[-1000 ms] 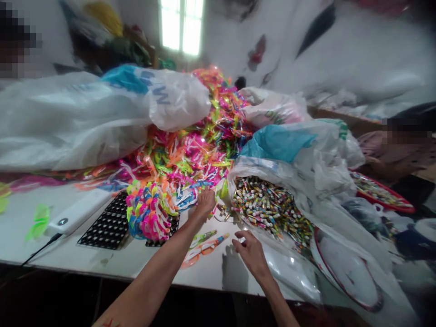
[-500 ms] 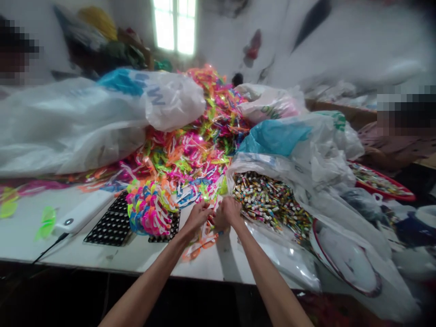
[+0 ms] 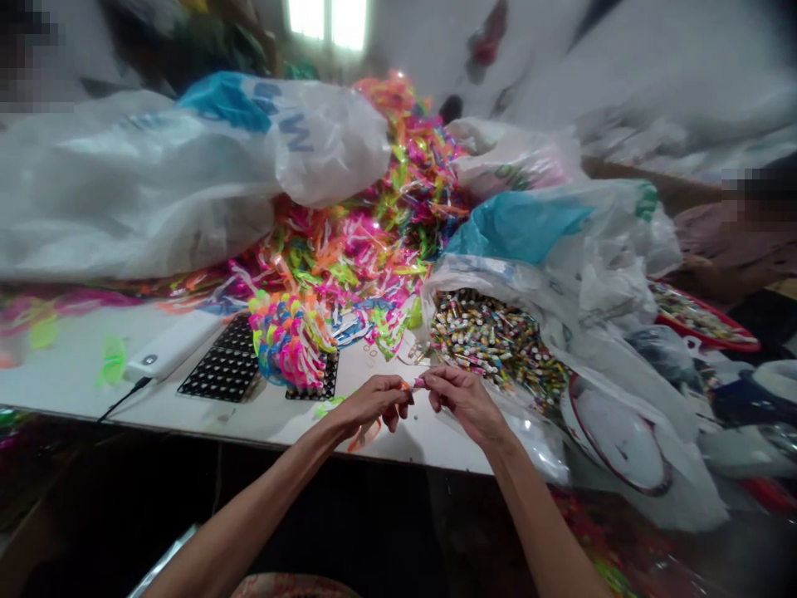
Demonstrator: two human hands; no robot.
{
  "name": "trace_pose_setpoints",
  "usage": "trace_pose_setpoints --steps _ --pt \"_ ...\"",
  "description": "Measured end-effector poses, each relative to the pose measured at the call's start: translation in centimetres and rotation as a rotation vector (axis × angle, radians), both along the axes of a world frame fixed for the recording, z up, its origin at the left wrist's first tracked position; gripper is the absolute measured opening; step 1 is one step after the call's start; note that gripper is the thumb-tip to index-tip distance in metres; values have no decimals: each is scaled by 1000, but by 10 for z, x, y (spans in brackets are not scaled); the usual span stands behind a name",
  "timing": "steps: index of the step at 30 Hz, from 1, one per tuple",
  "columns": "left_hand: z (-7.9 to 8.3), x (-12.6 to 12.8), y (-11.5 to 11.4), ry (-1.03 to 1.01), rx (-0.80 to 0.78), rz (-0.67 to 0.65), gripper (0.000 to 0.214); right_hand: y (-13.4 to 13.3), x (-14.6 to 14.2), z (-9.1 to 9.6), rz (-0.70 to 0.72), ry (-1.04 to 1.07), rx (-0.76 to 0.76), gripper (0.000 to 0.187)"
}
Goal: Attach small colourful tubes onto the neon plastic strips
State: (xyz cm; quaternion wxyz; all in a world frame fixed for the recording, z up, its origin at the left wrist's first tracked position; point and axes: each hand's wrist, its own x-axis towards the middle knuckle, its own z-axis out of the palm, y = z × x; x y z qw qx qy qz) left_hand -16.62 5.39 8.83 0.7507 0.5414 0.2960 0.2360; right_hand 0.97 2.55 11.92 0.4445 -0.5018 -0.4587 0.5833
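My left hand is closed over the front of the table, its fingertips pinching a small orange and white plastic piece. Facing it, my right hand pinches a tiny pink piece, and the two pieces meet or nearly meet. Part of an orange translucent plastic shape shows below my left hand; whether it joins the held piece I cannot tell. Beyond my right hand lies a heap of small printed cylinders in a clear plastic bag. A bundle of coloured plastic pieces stands left of my hands.
Black perforated trays and a white device with a cable lie to the left. A tall pile of bright plastic pieces and large white bags fill the back. A red-rimmed basin stands right; people sit at both sides.
Both hands have come nearer to me and up from the tabletop, away from the bag's edge. The pink piece now shows between the fingertips. The view has tilted down.
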Motion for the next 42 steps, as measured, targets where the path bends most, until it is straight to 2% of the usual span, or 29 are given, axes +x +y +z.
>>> trace_pose_setpoints --steps 6,11,18,24,34,37,42 --pt "5 -6 -8 -13 27 -60 20 -5 -5 4 20 20 9 19" --pt "3 -7 -11 60 51 -95 22 -10 -3 2 3 40 -8 19" --pt "9 -9 -15 78 73 -150 14 -15 -4 3 26 -75 -10 20" --pt "2 -12 -16 69 117 -232 42 -18 -5 0 100 -177 9 20" --pt "-4 -12 -7 137 60 -266 50 -14 -3 -19 47 -133 -31 22" --pt "-5 -11 -6 196 140 -233 52 -14 -5 -23 3 -148 -44 24" --pt "-7 -8 -1 245 431 -208 51 -10 -4 -27 7 -152 -39 27"
